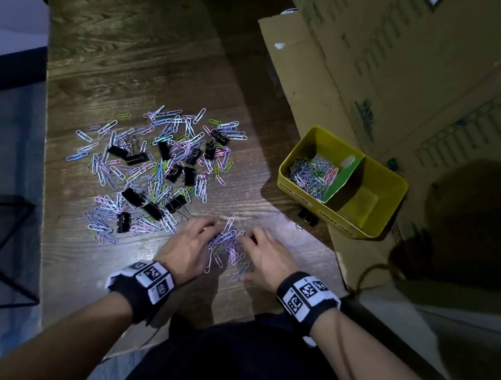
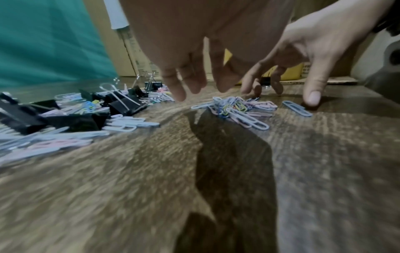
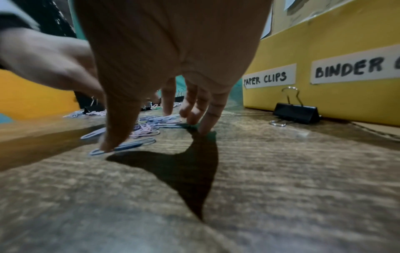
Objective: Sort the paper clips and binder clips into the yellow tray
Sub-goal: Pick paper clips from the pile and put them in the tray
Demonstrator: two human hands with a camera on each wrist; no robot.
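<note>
Paper clips (image 1: 226, 242) lie in a small heap on the bench (image 1: 139, 62) between our hands: left hand (image 1: 187, 246) and right hand (image 1: 267, 257), fingers spread and relaxed, cup it. Yellow tray (image 1: 394, 203) sits to the right, one binder clip (image 3: 295, 113) beside it.

White labels on the yellow tray (image 3: 324, 42) front read "PAPER CLIPS" and "BINDER", the rest cut off.

A storeroom or back office, it seems: printed cardboard boxes (image 1: 408, 67) crowd a dim wood-grain table (image 1: 128, 49) (office clips scattered).
</note>
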